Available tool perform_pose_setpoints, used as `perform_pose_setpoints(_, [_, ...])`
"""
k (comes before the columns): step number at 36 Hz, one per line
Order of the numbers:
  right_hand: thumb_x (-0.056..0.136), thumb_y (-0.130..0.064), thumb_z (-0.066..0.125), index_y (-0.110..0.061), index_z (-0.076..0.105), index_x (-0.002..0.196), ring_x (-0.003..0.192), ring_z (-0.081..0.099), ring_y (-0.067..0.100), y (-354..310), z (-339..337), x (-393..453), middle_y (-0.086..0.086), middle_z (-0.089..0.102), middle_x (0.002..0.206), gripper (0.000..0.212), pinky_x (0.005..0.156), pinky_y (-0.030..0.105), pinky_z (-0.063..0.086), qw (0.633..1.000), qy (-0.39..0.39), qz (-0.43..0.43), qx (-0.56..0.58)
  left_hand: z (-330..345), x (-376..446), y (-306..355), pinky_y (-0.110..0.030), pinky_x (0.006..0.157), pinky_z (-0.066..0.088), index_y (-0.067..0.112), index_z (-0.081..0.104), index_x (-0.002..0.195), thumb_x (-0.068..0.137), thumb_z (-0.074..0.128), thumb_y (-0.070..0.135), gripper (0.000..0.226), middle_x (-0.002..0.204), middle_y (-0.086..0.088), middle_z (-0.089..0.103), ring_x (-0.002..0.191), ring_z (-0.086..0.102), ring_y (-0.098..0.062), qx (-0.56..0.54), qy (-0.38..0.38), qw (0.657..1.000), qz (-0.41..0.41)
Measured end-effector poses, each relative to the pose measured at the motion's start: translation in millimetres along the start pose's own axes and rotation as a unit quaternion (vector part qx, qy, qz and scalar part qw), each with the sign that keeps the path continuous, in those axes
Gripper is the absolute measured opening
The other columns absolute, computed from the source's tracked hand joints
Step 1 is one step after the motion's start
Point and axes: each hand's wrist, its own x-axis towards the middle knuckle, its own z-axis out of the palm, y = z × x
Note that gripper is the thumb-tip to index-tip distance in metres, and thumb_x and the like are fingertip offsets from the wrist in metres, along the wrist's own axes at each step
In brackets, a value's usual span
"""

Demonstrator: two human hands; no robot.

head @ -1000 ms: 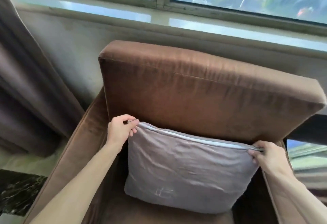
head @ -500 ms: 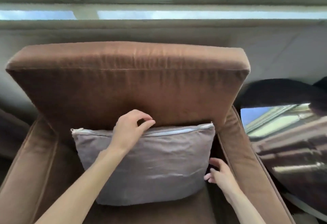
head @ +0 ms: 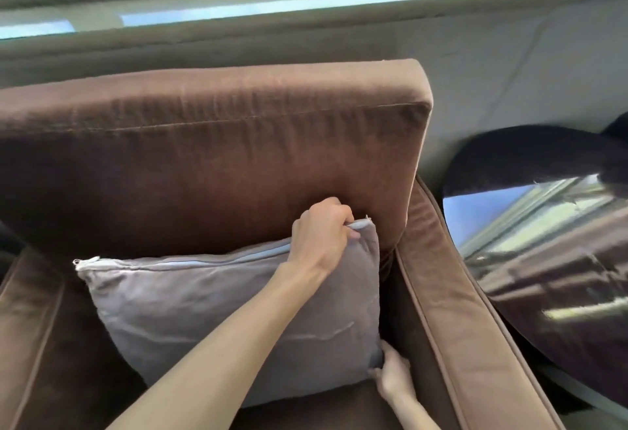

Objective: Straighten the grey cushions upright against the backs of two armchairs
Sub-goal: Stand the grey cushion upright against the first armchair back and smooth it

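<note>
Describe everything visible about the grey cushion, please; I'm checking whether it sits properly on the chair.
The grey cushion is square, soft and wrinkled, of matte fabric, with a pale zip seam along its top edge. It stands on the brown armchair seat, leaning on the backrest, tilted so its right top corner sits higher than its left. The left hand pinches that raised corner; the right hand touches its lower right corner beside the armrest.
</note>
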Motion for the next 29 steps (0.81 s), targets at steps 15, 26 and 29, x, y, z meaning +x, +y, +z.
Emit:
perform_pose_setpoints(15, [0.088, -0.005, 0.063, -0.005, 0.055, 0.13, 0.109, 0.066, 0.033, -40.4, -31.2, -53.7, 0.022, 0.065, 0.127, 0.042, 0.099, 0.036, 0.047, 0.994, 0.067, -0.068, -0.053, -16.9, -77.3, -39.0, -0.035, 0.084, 0.052, 0.018, 0.07, 0.118, 0.097, 0.062, 0.03, 0.026, 0.119, 0.002, 0.064, 0.102, 0.064, -0.019, 0.088, 0.121, 0.985, 0.08])
perform_pose_setpoints(26, [0.103, -0.027, 0.04, -0.015, 0.057, 0.14, 0.143, 0.044, 0.019, -136.2, 60.2, -138.0, 0.002, 0.052, 0.151, 0.043, 0.118, 0.049, 0.032, 0.668, 0.252, -0.646, -0.27, 13.1, -169.3, -137.9, -0.052, 0.123, 0.022, 0.02, 0.04, 0.154, 0.106, 0.033, 0.037, 0.052, 0.161, -0.001, 0.041, 0.145, 0.04, -0.018, 0.218, 0.191, 0.956, -0.037])
perform_pose_setpoints(29, [0.106, -0.043, 0.032, -0.022, 0.042, 0.153, 0.153, 0.028, 0.018, -145.7, 78.5, -113.4, -0.001, 0.032, 0.164, 0.052, 0.121, 0.052, 0.024, 0.666, 0.228, -0.612, -0.361, 14.0, -170.7, -172.6, -0.055, 0.125, 0.014, 0.027, 0.028, 0.159, 0.107, 0.027, 0.042, 0.055, 0.167, 0.001, 0.029, 0.151, 0.031, -0.019, 0.247, 0.143, 0.958, -0.034])
